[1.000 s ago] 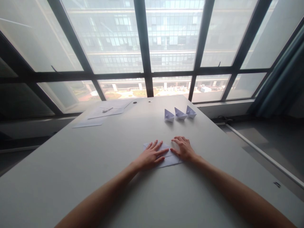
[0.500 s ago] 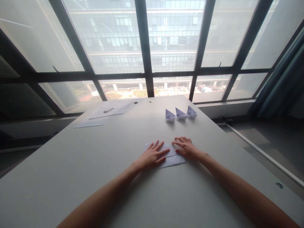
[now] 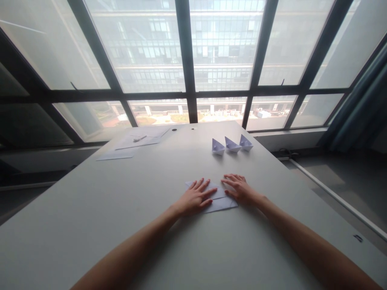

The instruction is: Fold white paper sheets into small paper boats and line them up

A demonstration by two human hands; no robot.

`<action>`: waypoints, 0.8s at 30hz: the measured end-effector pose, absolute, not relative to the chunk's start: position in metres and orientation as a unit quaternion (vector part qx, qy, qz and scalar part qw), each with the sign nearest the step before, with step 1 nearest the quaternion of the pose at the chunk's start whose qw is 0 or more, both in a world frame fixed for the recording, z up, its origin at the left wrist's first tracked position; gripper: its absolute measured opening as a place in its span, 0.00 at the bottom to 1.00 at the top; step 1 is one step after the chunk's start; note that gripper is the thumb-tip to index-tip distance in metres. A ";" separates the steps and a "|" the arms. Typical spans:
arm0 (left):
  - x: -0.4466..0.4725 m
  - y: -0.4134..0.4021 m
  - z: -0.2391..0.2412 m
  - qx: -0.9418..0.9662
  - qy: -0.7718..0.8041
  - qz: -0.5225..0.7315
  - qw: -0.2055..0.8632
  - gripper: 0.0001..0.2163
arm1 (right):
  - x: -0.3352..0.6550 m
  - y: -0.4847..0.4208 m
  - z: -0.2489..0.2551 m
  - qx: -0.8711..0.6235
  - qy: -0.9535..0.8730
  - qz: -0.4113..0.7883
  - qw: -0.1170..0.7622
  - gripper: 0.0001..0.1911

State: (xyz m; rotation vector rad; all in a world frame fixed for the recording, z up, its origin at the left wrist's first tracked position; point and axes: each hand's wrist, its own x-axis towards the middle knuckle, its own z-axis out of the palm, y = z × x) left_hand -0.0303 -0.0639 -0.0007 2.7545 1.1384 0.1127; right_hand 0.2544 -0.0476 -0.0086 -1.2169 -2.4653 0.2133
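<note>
A folded sheet of white paper (image 3: 222, 204) lies flat on the white table, with crease lines and a folded edge showing. My left hand (image 3: 198, 197) rests flat across its left part, fingers spread, and covers much of it. At the paper's right edge is my right hand (image 3: 238, 188), fingers apart and slightly bent, the fingertips at or just over the sheet. Beyond the hands stand three folded paper boats in a slanting row: a left one (image 3: 218, 148), a middle one (image 3: 232, 145) and a right one (image 3: 246, 143).
Flat paper sheets (image 3: 121, 154) lie at the table's far left, with a small white object (image 3: 139, 139) on top. Two cable holes sit near the far edge of the table (image 3: 136, 193). Windows rise behind it, and a curtain (image 3: 353, 96) hangs at right.
The whole view has shifted slightly, moving the scene a little to the right. Both hands keep nearly the same places on and beside the folded paper.
</note>
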 end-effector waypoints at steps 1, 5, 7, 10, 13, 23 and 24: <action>-0.030 -0.064 0.000 0.919 0.384 0.036 0.077 0.28 | 0.252 -0.050 -0.007 -0.428 -0.879 0.068 0.202 0.23; -0.029 -0.065 0.001 0.915 0.396 0.029 0.075 0.34 | 0.238 -0.058 -0.004 -0.370 -0.899 0.085 0.218 0.26; -0.028 -0.065 0.001 0.914 0.398 0.025 0.073 0.35 | 0.233 -0.060 -0.004 -0.342 -0.912 0.112 0.199 0.27; -0.028 -0.066 0.001 0.913 0.400 0.025 0.069 0.35 | 0.231 -0.060 -0.005 -0.327 -0.919 0.140 0.168 0.26; -0.028 -0.066 0.002 0.913 0.401 0.025 0.067 0.36 | 0.233 -0.058 -0.005 -0.329 -0.918 0.152 0.158 0.25; -0.029 -0.066 0.002 0.917 0.394 0.029 0.061 0.34 | 0.229 -0.057 -0.003 -0.337 -0.909 0.159 0.186 0.18; -0.030 -0.066 0.002 0.918 0.389 0.029 0.063 0.34 | 0.228 -0.057 -0.005 -0.342 -0.906 0.152 0.197 0.17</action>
